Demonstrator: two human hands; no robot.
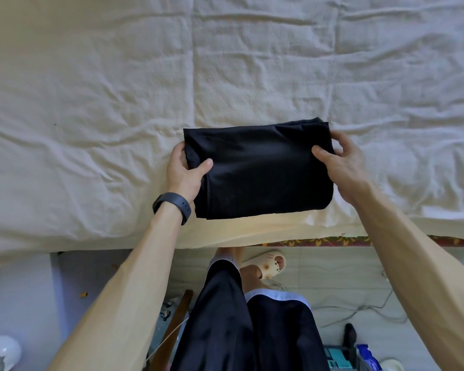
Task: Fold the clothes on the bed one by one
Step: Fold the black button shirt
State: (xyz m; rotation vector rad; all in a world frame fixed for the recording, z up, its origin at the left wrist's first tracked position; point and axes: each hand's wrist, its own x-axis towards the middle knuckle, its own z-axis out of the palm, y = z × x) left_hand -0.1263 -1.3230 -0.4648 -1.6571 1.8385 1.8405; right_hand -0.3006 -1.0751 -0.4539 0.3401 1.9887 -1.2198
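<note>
Head view looks straight down on a black, smooth-fabric garment folded into a thick rectangular bundle [260,170], which sits near the front edge of a bed covered in a wrinkled cream quilted cover [118,89]. Both hands bracket it at its short ends, likely so the stacked layers cannot slide apart. The left hand [184,174] pinches the left end, with the thumb lying on top of the fabric and the fingers hidden beneath or behind the edge; a dark band [173,206] wraps that wrist. The right hand [339,160] grips the right end the same way, thumb over the top layer, fingers curled round the far corner. Whether the bundle rests fully on the cover or is lifted just off it cannot be told from this angle. Judging by its compact, squared shape, this piece looks finished and is probably about to be set aside. No other clothes show on the visible stretch of bed. Below the bed edge are the person's dark shorts [239,317] and a pale slipper [268,263] on the floor.
</note>
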